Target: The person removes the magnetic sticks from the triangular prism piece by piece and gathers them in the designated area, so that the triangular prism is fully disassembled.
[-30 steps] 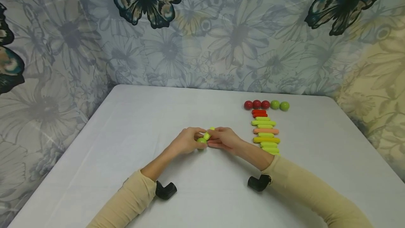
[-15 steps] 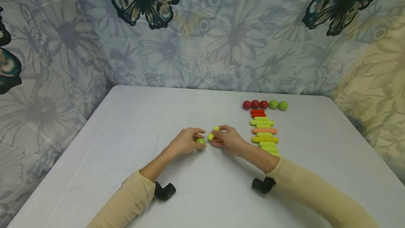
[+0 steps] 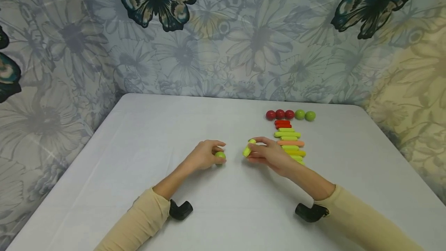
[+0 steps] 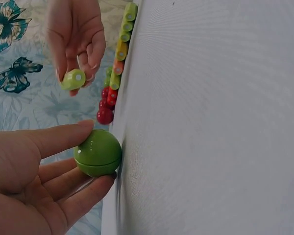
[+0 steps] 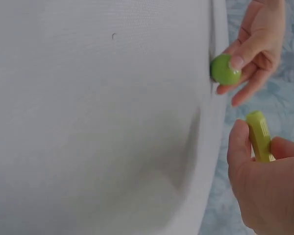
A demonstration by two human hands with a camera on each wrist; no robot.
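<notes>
A glossy green ball (image 3: pixel 220 155) is held by my left hand (image 3: pixel 206 155), thumb on one side and fingers on the other. It sits at the white tabletop, and a seam around the ball (image 4: pixel 98 152) shows in the left wrist view. My right hand (image 3: pixel 273 157) pinches a short yellow-green stick (image 3: pixel 248 148) between thumb and fingertips. Raised off the table, this stick (image 5: pixel 259 137) is tilted and apart from the ball. In the left wrist view, the stick's end (image 4: pixel 78 77) has a pale spot in its middle.
At the back right, three red balls (image 3: pixel 280 114) and two green balls (image 3: pixel 300 114) form a row. Below it runs a column of red sticks (image 3: pixel 282 123), yellow-green sticks, an orange stick (image 3: pixel 290 143) and a yellow stick (image 3: pixel 301 153). My right hand and forearm hide its near end.
My right hand has moved right with the yellow-green stick, away from the green ball and toward the column. The left hand stays in place with the ball.
</notes>
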